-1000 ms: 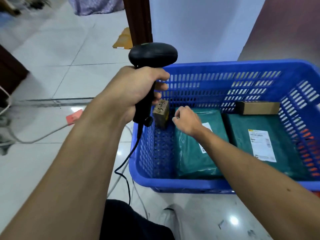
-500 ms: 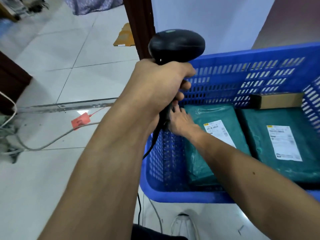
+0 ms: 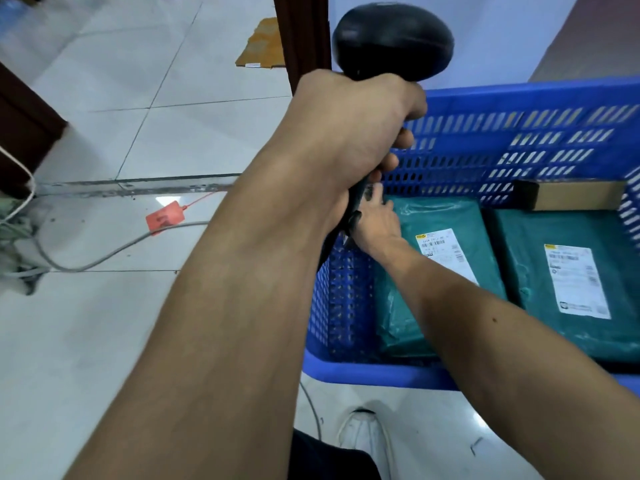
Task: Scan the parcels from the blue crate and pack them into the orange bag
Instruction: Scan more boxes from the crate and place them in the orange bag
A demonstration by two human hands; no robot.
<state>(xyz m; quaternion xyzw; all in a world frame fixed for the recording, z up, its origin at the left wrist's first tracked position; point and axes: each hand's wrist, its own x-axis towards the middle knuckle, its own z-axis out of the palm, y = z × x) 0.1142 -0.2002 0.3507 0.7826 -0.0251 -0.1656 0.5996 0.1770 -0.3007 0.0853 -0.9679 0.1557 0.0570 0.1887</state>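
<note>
Scanner (image 3: 393, 39), bulbous black, in left hand (image 3: 353, 123).

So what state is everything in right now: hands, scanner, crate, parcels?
blue crate: holding parcels.
scanner: held, head uppermost.
left hand: gripping the scanner.
right hand: inside the blue crate's far left corner, grip hidden.
left green parcel: flat, label up.
right green parcel: flat, label up.
cardboard box: lying against the blue crate's far wall.

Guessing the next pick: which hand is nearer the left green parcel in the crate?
Right. The right hand sits at the far corner of the left green parcel; the left hand grips the scanner higher, over the corner of the blue crate.
</note>
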